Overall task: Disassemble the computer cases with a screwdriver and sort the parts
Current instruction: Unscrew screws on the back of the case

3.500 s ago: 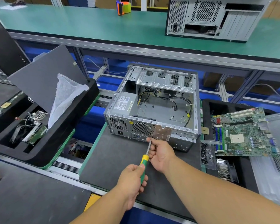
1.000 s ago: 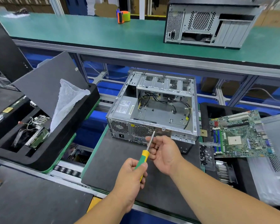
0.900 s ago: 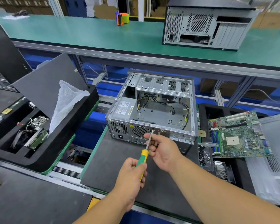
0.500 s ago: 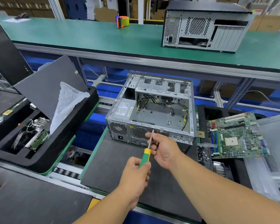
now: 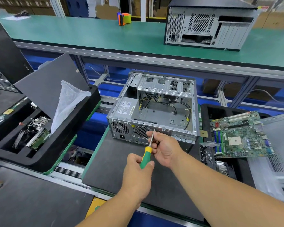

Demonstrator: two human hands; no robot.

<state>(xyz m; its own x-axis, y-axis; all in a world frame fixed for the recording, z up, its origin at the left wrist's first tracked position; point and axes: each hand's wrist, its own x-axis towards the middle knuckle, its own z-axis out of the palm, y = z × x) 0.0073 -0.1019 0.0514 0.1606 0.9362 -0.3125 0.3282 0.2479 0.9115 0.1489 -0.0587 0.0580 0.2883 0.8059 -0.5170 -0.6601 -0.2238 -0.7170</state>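
Screwdriver (image 5: 147, 152) tip hidden against open case (image 5: 154, 110); left hand (image 5: 138, 174) grips handle, right hand (image 5: 165, 149) pinches shaft.

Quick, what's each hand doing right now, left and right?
Left hand: grips the green handle of the screwdriver.
Right hand: fingers pinch the screwdriver's metal shaft near the computer case.

No legible text anywhere.

Bright, even overhead light, soft faint shadows, mild glare on bare metal, centre sharp, wide-angle bending at the edges, far background slightly blurred
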